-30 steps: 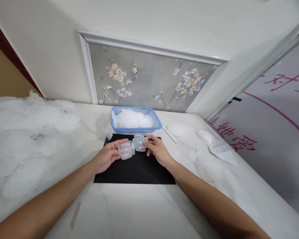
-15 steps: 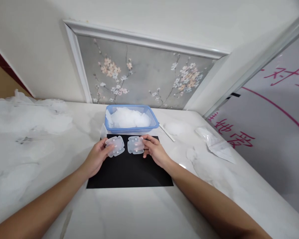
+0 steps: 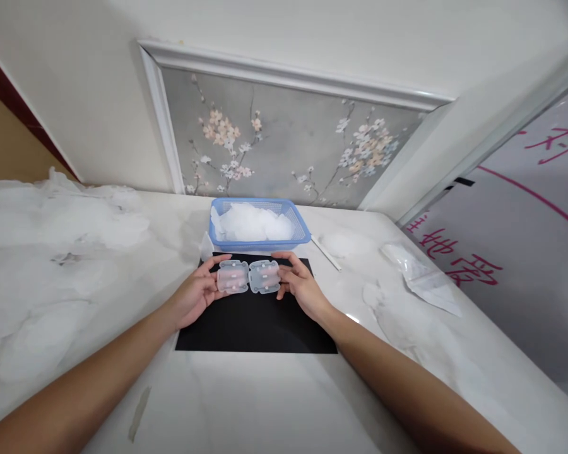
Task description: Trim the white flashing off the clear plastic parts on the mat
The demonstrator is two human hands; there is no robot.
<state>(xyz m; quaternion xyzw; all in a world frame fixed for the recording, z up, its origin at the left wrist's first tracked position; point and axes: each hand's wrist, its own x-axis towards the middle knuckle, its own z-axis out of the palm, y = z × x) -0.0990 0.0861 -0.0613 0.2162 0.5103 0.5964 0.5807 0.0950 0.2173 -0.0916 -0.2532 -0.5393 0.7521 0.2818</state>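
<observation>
My left hand (image 3: 196,295) grips a small clear plastic case half (image 3: 233,277) by its left side, fingers curled round it. My right hand (image 3: 301,287) holds a matching clear half (image 3: 264,277) by its right side. The two pieces sit side by side, touching edge to edge, flat side facing me, just above the far part of a black mat (image 3: 255,315).
A blue mesh basket (image 3: 258,238) full of white clear pieces stands right behind the mat. Heaps of white plastic bags (image 3: 52,252) cover the left of the marble table. A clear bag (image 3: 419,277), a thin white stick (image 3: 329,253) and loose film lie to the right.
The two clear halves were apart half a second ago; both hands have brought them together so their inner edges meet. The view has shifted slightly.
</observation>
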